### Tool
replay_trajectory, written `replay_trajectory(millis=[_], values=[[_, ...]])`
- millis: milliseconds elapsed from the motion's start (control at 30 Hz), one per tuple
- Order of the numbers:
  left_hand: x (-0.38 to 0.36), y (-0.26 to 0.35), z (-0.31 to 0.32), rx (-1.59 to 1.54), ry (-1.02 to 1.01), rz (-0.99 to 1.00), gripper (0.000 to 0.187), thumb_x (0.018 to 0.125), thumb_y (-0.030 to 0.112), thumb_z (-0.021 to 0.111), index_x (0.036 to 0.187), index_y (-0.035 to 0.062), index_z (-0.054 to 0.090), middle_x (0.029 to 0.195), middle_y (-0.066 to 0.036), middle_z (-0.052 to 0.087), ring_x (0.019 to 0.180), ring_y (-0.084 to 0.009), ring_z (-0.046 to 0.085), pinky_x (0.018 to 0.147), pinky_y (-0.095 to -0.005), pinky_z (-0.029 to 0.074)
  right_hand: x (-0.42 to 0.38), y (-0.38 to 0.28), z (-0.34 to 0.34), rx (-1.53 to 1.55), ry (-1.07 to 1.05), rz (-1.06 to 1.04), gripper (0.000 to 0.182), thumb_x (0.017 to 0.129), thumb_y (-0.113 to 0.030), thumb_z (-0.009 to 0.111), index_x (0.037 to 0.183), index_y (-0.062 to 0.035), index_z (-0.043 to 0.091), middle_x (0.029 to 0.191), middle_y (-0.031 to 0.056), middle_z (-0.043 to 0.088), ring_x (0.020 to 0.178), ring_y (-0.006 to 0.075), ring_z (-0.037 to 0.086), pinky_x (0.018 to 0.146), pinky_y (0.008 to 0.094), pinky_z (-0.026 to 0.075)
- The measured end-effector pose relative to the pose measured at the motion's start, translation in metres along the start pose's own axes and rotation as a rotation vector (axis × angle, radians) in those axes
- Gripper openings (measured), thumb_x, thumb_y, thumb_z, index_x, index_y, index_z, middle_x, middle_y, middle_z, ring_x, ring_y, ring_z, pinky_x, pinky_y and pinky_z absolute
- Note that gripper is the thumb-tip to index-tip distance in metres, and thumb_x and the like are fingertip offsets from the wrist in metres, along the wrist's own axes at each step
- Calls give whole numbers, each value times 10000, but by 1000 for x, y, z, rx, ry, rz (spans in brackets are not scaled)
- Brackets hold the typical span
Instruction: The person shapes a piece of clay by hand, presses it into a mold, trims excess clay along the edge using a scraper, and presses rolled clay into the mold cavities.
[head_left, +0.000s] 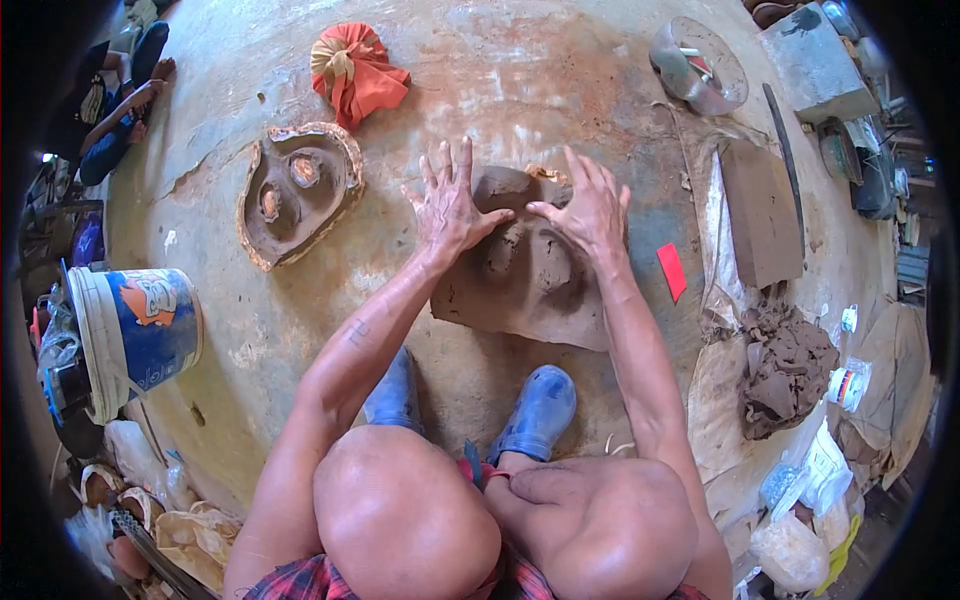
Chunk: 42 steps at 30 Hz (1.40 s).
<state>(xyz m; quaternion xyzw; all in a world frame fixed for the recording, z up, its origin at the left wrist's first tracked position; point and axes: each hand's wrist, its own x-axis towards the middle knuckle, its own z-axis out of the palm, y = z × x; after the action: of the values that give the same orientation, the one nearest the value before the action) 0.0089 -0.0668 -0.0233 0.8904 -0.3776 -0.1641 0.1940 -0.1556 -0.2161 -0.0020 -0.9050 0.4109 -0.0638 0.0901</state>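
Between my feet and the middle of the floor lies a slab of brown clay [510,305], draped over a shape with humps and hollows. My left hand [450,207] is spread at the slab's upper left, its thumb pointing inward over the clay. On the other side my right hand [587,208] has its fingers stretched out, with the thumb close to the left thumb. Both hands look empty. Under and between them a lump of clay [503,185] rises; a bit of orange-brown rim [547,174] shows beyond it.
A mould lined with clay [325,215] sits at left, below an orange cloth bundle [362,75]. A paint bucket [150,330] stands further left. At right are a red strip [672,272], a clay block [762,215], a clay heap [787,375] and a clear round container [700,68]. Another person sits far left.
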Motion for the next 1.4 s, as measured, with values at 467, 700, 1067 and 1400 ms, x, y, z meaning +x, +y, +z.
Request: replay_trajectory(millis=[467, 700, 1067, 1400], values=[[-11, 0, -6, -46, 24, 72, 1382, 682, 759, 827, 1703, 165, 110, 1729, -237, 185, 1575, -540, 115, 1183, -798, 133, 64, 0, 1, 26, -457, -338, 791, 623, -524, 944, 1284, -149, 728, 1173, 146, 762, 1102, 339, 723, 911, 457, 567], [-42, -57, -26, -395, 156, 79, 1310, 740, 577, 895, 1677, 41, 152, 1694, -277, 258, 1587, -432, 215, 1295, -480, 226, 100, -16, -22, -16, -729, -324, 628, 571, -477, 981, 1023, -80, 800, 925, 164, 779, 912, 342, 750, 804, 456, 568], [-101, -89, -14, -1125, -193, -206, 1102, 949, 197, 803, 1706, 191, 2, 1340, -250, 627, 1076, -260, 712, 913, -383, 592, 127, -10, -15, -52, -864, -322, 652, 592, -485, 979, 1030, -40, 791, 965, 151, 793, 916, 304, 753, 799, 436, 567], [-115, -108, -8, -1082, -252, -198, 929, 993, 257, 736, 1703, 133, 149, 1342, -190, 653, 1168, -226, 646, 988, -375, 528, 59, 120, -34, 434, -804, 226, 483, 1037, -477, 610, 1302, -93, 731, 1030, 76, 771, 888, 215, 703, 832, 381, 582]])
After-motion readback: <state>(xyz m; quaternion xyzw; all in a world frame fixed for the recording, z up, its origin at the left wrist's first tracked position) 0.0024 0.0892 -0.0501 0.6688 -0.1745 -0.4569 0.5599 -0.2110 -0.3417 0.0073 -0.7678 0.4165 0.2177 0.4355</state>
